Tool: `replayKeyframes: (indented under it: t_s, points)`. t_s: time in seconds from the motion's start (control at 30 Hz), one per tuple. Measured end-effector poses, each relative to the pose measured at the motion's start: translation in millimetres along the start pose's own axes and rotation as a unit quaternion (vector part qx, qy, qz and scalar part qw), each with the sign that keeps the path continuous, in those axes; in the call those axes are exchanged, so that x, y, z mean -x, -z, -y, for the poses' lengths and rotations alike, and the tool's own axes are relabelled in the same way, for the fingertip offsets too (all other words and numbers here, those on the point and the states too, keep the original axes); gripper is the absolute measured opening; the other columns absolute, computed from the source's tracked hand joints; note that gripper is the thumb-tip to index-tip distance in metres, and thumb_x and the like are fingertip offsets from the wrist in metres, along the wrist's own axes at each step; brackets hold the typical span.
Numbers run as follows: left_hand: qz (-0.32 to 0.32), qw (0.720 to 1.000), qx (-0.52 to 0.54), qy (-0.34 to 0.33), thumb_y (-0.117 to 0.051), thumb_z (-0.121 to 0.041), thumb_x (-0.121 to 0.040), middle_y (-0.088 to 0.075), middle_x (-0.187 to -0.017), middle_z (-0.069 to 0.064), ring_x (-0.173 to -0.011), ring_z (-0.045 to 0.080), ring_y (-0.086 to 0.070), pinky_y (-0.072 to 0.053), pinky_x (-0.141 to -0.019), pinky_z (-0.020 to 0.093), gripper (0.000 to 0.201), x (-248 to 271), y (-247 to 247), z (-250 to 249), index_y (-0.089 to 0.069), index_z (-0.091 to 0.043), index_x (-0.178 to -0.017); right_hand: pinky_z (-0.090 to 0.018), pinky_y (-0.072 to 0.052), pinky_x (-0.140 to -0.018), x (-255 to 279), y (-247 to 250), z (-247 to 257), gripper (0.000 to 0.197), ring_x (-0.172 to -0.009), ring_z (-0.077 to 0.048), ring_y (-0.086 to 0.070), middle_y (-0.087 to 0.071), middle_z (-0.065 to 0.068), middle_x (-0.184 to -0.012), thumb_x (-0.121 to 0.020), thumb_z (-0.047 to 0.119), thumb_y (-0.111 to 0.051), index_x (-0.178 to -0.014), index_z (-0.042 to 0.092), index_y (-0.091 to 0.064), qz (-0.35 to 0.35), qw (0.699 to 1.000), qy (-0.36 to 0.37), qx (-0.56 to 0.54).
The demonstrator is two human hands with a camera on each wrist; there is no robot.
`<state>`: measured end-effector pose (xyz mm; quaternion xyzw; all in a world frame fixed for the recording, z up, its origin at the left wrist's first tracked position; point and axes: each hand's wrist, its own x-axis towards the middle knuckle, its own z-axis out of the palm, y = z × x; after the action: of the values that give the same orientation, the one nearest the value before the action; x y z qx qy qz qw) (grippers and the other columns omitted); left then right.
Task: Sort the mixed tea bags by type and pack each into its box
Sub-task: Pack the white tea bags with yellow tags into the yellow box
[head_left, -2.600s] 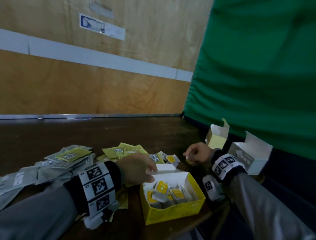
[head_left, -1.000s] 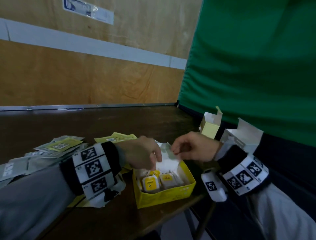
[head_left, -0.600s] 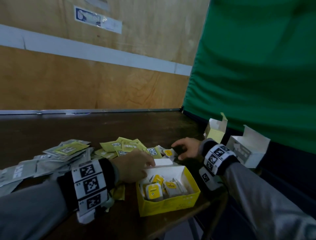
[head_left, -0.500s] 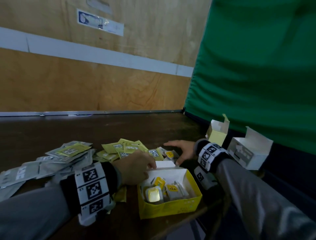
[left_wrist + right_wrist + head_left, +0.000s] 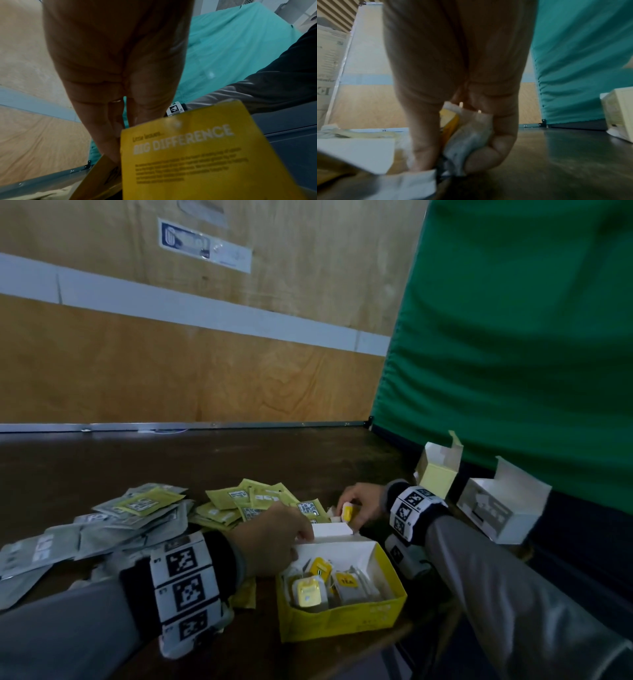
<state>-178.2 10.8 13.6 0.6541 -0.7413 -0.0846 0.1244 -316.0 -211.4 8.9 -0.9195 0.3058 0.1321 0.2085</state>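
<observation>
An open yellow box (image 5: 342,614) stands at the table's near edge with several yellow-tagged tea bags (image 5: 320,580) inside. My left hand (image 5: 274,539) holds the box at its left rim by the white flap. In the left wrist view its fingers (image 5: 111,128) run down behind the box's yellow printed wall (image 5: 188,155). Just behind the box, my right hand (image 5: 358,505) pinches a white tea bag with a yellow tag (image 5: 347,513). In the right wrist view the bag (image 5: 469,136) sits between thumb and fingers, low over the table.
Grey sachets (image 5: 85,529) lie piled at the left and green-yellow sachets (image 5: 253,501) in the middle of the dark table (image 5: 205,460). A pale yellow box (image 5: 438,470) and a white box (image 5: 500,505) stand open at the right, before a green curtain (image 5: 513,337).
My right hand left the yellow box, reached to the table just behind it and has closed on a yellow-tagged tea bag. The left hand stayed on the box.
</observation>
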Motion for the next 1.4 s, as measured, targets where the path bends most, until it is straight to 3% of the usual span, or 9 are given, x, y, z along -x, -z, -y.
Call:
replayKeyframes:
  t_s: [0.17,0.37,0.53,0.67,0.83,1.0,1.07,1.23,1.4]
  points:
    - [0.000,1.000,0.003,-0.015,-0.065,-0.011,-0.086,-0.055,-0.131,0.000,-0.122,0.013,-0.047,-0.040,-0.100,0.023,0.040,1,3,-1,-0.061,-0.017,-0.125,-0.024,-0.053,-0.061,8,-6,-5,0.025,-0.088,-0.018,-0.060,-0.058,-0.001,-0.095,-0.075,0.011,-0.076,-0.088,0.021,-0.058,-0.028,0.997,-0.066,-0.036]
    - [0.026,1.000,0.011,-0.003,-0.071,-0.028,-0.082,-0.059,-0.123,-0.002,-0.112,0.012,-0.053,-0.042,-0.089,0.022,0.039,-4,14,3,-0.064,-0.018,-0.120,-0.022,-0.051,-0.051,32,3,-20,0.021,-0.054,-0.009,-0.061,-0.062,-0.003,-0.071,-0.081,0.010,-0.070,-0.080,0.021,-0.052,-0.166,0.971,-0.123,-0.124]
    - [0.025,0.996,0.083,0.036,-0.070,-0.037,-0.083,-0.062,-0.118,-0.008,-0.106,0.006,-0.058,-0.047,-0.086,0.019,0.040,-16,38,-1,-0.064,-0.020,-0.119,-0.023,-0.045,-0.043,62,25,-17,0.017,-0.040,-0.008,-0.056,-0.062,-0.006,-0.062,-0.083,0.008,-0.069,-0.078,0.015,-0.054,-0.290,0.911,-0.066,-0.287]
    - [-0.031,0.979,0.192,0.056,-0.071,-0.033,-0.083,-0.064,-0.117,-0.004,-0.100,0.004,-0.061,-0.048,-0.081,0.014,0.041,-28,46,-9,-0.061,-0.018,-0.121,-0.021,-0.044,-0.042,84,28,10,0.010,-0.045,-0.010,-0.057,-0.063,-0.007,-0.063,-0.086,0.006,-0.065,-0.083,0.013,-0.057,-0.253,0.889,-0.004,-0.380]
    - [-0.058,0.967,0.245,0.050,-0.078,-0.033,-0.076,-0.053,-0.126,-0.001,-0.111,0.013,-0.057,-0.049,-0.094,0.028,0.071,-37,44,-23,-0.045,-0.016,-0.136,-0.020,-0.046,-0.044,102,23,46,0.007,-0.051,-0.010,-0.059,-0.062,-0.006,-0.062,-0.088,0.004,-0.060,-0.091,0.009,-0.056,-0.204,0.879,0.064,-0.426]
    - [-0.040,0.949,0.308,0.048,-0.080,-0.024,-0.075,-0.072,-0.095,0.004,-0.089,0.018,-0.070,-0.056,-0.085,0.039,0.035,-36,32,-28,-0.064,-0.014,-0.104,-0.021,-0.046,-0.045,111,15,61,0.007,-0.054,-0.012,-0.058,-0.061,-0.008,-0.064,-0.087,0.007,-0.061,-0.090,0.010,-0.056,-0.183,0.881,0.089,-0.426]
    - [-0.035,0.955,0.292,0.048,-0.079,-0.024,-0.076,-0.073,-0.091,0.004,-0.088,0.018,-0.070,-0.057,-0.083,0.037,0.036,-33,30,-29,-0.064,-0.013,-0.106,-0.021,-0.044,-0.044,113,11,61,0.008,-0.055,-0.013,-0.058,-0.061,-0.009,-0.066,-0.088,0.009,-0.061,-0.092,0.009,-0.055,-0.178,0.885,0.082,-0.423]
    - [0.042,0.965,0.252,0.064,-0.076,-0.024,-0.079,-0.067,-0.093,0.000,-0.080,0.013,-0.068,-0.057,-0.076,0.028,0.047,-20,36,-22,-0.057,-0.015,-0.122,-0.023,-0.045,-0.047,120,1,51,0.018,-0.062,-0.015,-0.060,-0.062,-0.010,-0.072,-0.087,0.013,-0.062,-0.103,0.006,-0.056,-0.141,0.891,0.020,-0.432]
    - [0.156,0.955,0.247,0.055,-0.063,-0.016,-0.091,-0.066,-0.106,0.009,-0.088,0.027,-0.070,-0.056,-0.086,0.038,0.033,-6,37,-29,-0.058,-0.010,-0.123,-0.027,-0.033,-0.049,126,-15,43,0.009,-0.060,-0.024,-0.050,-0.062,-0.010,-0.067,-0.088,0.015,-0.061,-0.091,0.008,-0.057,-0.114,0.907,-0.003,-0.405]
